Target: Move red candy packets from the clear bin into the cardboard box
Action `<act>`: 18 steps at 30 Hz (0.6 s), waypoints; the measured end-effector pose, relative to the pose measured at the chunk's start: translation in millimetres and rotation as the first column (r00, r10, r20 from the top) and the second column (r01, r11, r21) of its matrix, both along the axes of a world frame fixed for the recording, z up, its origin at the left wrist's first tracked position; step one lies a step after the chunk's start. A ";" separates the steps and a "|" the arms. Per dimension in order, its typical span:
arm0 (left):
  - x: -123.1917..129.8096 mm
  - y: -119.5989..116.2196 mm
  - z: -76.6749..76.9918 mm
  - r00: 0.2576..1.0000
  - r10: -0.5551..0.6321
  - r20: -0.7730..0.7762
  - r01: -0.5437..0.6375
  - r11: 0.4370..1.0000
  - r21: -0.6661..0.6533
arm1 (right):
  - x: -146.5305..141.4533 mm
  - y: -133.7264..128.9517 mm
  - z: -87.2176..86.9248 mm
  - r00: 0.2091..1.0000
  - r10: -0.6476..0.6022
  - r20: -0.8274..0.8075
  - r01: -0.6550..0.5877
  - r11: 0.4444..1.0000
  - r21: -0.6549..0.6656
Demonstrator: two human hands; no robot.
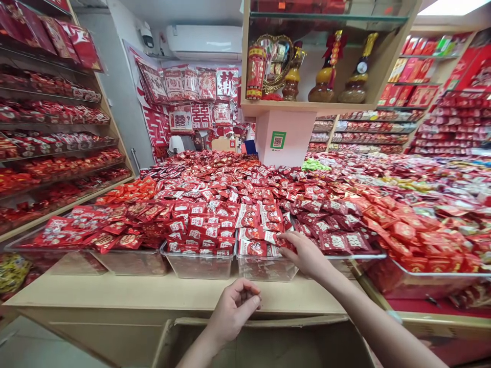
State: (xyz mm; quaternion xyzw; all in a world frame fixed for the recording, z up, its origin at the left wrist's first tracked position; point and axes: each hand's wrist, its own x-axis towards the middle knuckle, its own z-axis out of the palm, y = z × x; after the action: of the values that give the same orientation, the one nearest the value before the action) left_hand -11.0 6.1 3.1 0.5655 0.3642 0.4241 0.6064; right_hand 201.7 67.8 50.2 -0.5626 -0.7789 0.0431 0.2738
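My right hand (301, 253) reaches over a clear plastic bin (267, 267) of small red-and-white wrapped packets. Its thumb and fingers close on the end of one packet (271, 238) at the bin's near side. My left hand (236, 309) hovers lower, in front of the wooden counter and above an open cardboard box (264, 337). Its fingers are loosely curled and nothing shows in them. More red packets (205, 230) lie in rows in the bin to the left. Dark red packets (337, 240) fill the one to the right.
The bins stand along the counter edge (115, 294). Orange-red packets (422, 240) heap up at right. A white pillar (284, 138) rises behind, under a display cabinet (307, 105) with gourd-shaped ornaments. Stocked shelves (53, 122) line the left wall.
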 end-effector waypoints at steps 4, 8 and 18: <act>0.4 -0.9 1.2 1.000 0.006 -0.007 -0.006 1.000 -0.008 | 1.5 3.0 -4.4 1.000 -0.007 -0.007 0.008 0.997 0.083; 0.6 -1.6 1.6 1.000 0.009 0.010 -0.009 1.000 -0.013 | 1.8 2.7 -6.6 1.000 -0.021 -0.009 0.022 0.992 0.124; -0.5 -0.7 -0.9 0.999 0.009 0.036 -0.008 1.000 -0.011 | -7.5 9.5 -3.9 0.999 -0.029 0.024 0.024 0.981 0.195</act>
State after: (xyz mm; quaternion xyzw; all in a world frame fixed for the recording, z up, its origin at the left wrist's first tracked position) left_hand -11.5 5.4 2.2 0.5528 0.3579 0.4348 0.6143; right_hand 194.2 77.3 46.3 -0.5439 -0.7755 -0.0443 0.3175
